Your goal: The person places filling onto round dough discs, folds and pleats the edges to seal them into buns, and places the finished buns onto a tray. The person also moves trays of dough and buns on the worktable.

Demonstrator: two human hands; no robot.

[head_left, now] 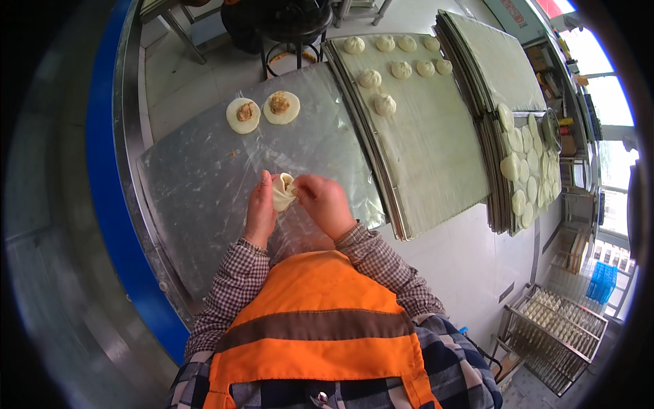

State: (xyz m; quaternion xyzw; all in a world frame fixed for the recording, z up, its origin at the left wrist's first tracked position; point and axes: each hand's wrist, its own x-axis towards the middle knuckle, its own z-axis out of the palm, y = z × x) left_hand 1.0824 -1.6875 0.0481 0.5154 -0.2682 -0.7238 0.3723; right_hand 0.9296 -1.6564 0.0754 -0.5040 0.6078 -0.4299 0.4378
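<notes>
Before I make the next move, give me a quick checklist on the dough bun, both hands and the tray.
1. Left hand supports the dough bun: ok, thumb and palm hold its side.
2. Right hand is at the bun's rim: ok, its fingers pinch the edge.
3. Bun fully closed: not ok, there is an opening at its top.
4. Bun's underside intact: cannot tell, it is hidden from this view.
5. Two flat wrappers carry filling: ok, both lie open beyond the hands.
6. Tray at hand: ok, right of the table, pleated buns toward its far end.
</notes>
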